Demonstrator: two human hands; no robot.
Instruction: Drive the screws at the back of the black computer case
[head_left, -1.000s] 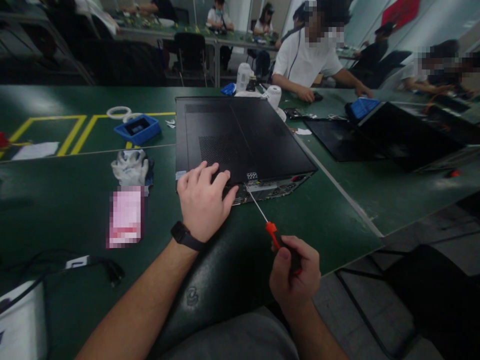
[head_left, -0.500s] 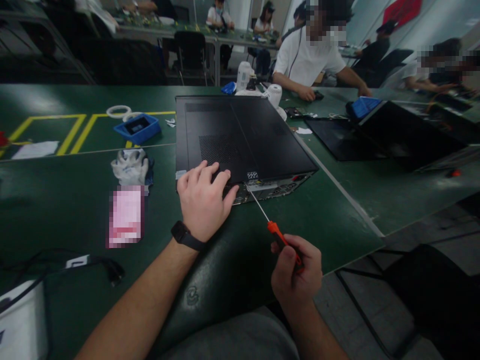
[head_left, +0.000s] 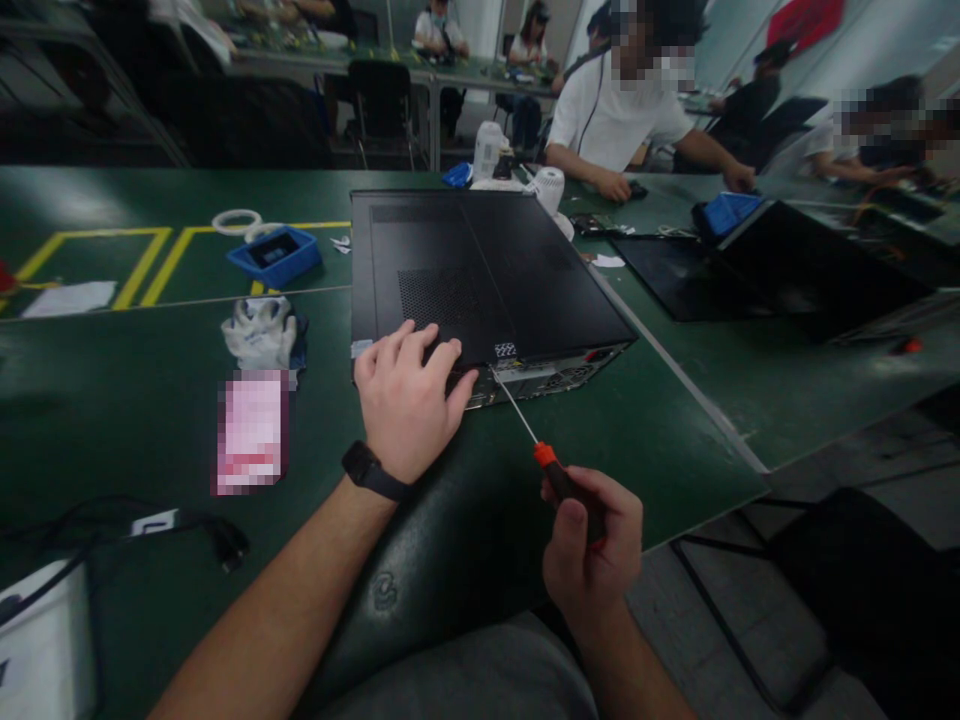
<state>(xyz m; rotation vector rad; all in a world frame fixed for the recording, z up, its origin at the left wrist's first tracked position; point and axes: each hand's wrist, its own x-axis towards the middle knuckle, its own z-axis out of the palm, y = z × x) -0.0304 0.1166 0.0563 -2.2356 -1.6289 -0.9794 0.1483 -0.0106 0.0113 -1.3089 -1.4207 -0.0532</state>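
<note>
Beyond the green tabletop (head_left: 322, 400), a white-shirted co-worker (head_left: 615, 110); on it, a black metal computer case (head_left: 450, 240), left fingers (head_left: 444, 358) spread on top, right fingers (head_left: 601, 487) clamping an orange-black screwdriver (head_left: 545, 455); a blue plastic tray (head_left: 296, 267) holds a dark object (head_left: 275, 248).

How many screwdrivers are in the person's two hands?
1: the screwdriver in the right hand, its shaft ending at the black case. The left hand shows none, but its palm is hidden.

One head-worn view, facing forward and down
From head height it slants across the table (head_left: 150, 410), the hands (head_left: 409, 410) close at lower centre, a black chair (head_left: 380, 100) far off near the top.
</note>
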